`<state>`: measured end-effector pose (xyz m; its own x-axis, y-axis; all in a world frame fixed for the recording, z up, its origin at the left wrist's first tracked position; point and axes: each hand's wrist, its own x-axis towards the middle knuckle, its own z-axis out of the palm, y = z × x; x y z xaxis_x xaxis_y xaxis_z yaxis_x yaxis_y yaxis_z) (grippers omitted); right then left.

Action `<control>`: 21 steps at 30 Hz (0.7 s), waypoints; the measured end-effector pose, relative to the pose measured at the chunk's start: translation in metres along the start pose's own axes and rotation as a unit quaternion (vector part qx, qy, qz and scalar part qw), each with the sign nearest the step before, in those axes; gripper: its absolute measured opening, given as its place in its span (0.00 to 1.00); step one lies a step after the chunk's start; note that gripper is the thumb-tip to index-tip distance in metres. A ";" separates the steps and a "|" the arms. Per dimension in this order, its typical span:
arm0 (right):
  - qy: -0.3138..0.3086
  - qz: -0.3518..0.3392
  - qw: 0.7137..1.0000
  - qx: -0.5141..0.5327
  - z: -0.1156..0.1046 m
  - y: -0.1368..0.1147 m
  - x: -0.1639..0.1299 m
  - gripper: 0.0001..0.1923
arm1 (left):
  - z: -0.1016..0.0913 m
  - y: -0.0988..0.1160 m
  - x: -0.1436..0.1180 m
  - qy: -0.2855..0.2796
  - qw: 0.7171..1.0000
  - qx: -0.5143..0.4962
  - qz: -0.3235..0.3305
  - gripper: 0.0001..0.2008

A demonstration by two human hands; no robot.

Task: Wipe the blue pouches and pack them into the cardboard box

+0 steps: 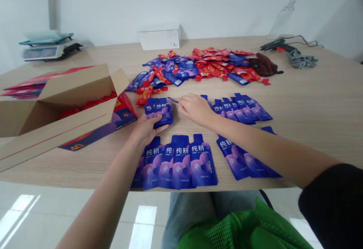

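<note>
My left hand (147, 125) has its grip closed on a small stack of purple pouches (159, 111), thumb over the front, holding them just above the tabletop (312, 101); my right hand (194, 107) pinches one more purple pouch (172, 100) edge-on between its fingertips, just beside that stack; nearer me lies a fanned row of purple pouches (181, 162), another fan (241, 158) partly under my right forearm, and a third row (241, 109) beyond the right hand; farther off sits a mixed heap of red and purple sachets (207, 65); to the left an open cardboard box (56, 105); at the far right a glue gun (276, 45); at the far left a scale (51, 48).
</note>
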<state>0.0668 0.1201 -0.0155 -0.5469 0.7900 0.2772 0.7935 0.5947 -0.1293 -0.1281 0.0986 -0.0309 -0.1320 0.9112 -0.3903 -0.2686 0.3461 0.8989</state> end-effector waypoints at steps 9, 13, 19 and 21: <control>-0.006 -0.055 0.996 0.067 0.011 -0.041 0.012 0.18 | 0.023 0.001 -0.004 -0.017 0.994 -0.100 -0.036 0.13; -0.022 -0.017 0.996 0.082 -0.004 -0.024 0.008 0.16 | 0.021 0.000 -0.008 -0.008 0.996 -0.088 -0.019 0.07; -0.062 0.210 0.976 0.004 -0.011 0.011 -0.002 0.27 | 0.016 0.013 -0.004 0.046 0.996 -0.078 0.026 0.12; -0.092 0.251 0.963 -0.014 -0.001 0.013 -0.004 0.29 | 0.017 0.014 -0.003 0.051 0.995 -0.077 0.033 0.12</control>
<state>0.0795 0.1244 -0.0171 -0.1279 0.9917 0.0122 0.9758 0.1281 -0.1770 -0.1155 0.1047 -0.0142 -0.2492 0.9006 -0.3562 -0.3972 0.2404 0.8857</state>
